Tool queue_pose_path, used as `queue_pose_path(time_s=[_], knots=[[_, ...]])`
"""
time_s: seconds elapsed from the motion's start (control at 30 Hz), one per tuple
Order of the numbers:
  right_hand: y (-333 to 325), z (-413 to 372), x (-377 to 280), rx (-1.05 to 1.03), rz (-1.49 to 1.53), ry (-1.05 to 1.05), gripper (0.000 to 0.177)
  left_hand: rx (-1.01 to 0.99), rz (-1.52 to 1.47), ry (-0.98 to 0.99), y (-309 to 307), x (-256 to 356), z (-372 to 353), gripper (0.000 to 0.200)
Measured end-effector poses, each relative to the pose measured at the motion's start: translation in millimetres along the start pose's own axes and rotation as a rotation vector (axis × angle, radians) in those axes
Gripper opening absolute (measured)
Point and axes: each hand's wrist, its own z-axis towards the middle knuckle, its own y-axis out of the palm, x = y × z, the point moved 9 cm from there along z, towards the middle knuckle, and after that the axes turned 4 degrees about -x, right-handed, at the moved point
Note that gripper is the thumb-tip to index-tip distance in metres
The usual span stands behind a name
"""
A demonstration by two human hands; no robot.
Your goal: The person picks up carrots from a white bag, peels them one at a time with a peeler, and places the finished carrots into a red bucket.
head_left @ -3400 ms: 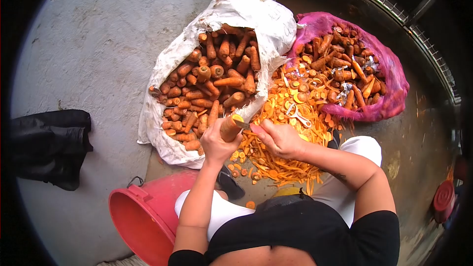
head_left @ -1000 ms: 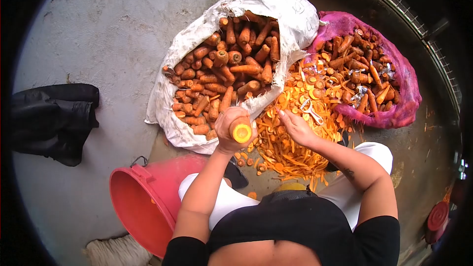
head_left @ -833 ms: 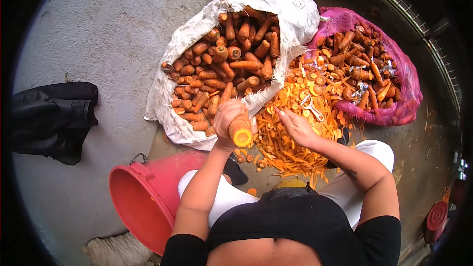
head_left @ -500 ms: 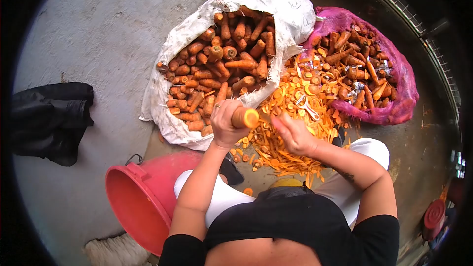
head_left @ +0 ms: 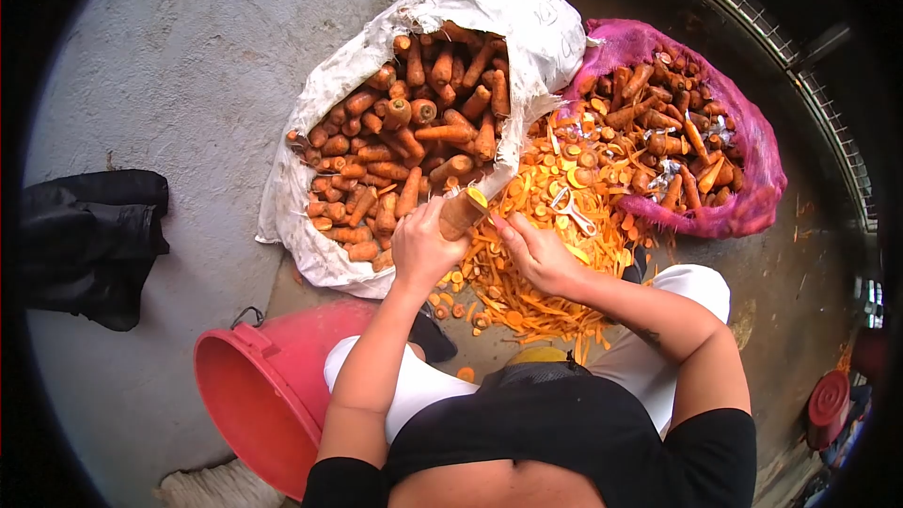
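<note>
My left hand [head_left: 425, 243] is wrapped round a thick carrot [head_left: 458, 214], whose cut orange end points up and right. Close to that end is my right hand [head_left: 538, 252], its fingers closed on something thin that I cannot make out. Behind my hands, a white sack [head_left: 315, 118] lies open, full of carrots. Orange peelings and cut slices [head_left: 527, 287] cover the floor below and between the sacks, with a white peeler [head_left: 572, 212] lying on them.
A pink mesh sack [head_left: 767, 174] with carrots stands at the right. A red bucket [head_left: 273, 357] lies tipped on its side at lower left. Black cloth [head_left: 89, 245] lies on the floor at far left. A red lidded container [head_left: 828, 404] is at lower right.
My right hand has moved left and closer to the carrot's cut end. The carrot is now tilted differently, its cut face less toward the camera. The whole view has shifted slightly.
</note>
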Motion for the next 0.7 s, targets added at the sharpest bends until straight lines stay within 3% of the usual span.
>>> queue_pose_path(time_s=[0.4, 0.7], knots=[[6, 2, 7, -0.022, -0.011, 0.034, 0.033, -0.12, 0.07, -0.106, 5, -12, 2, 0.046], [11, 4, 7, -0.046, -0.035, 0.028, 0.04, -0.08, 0.152, -0.049, 3, -11, -1, 0.047]])
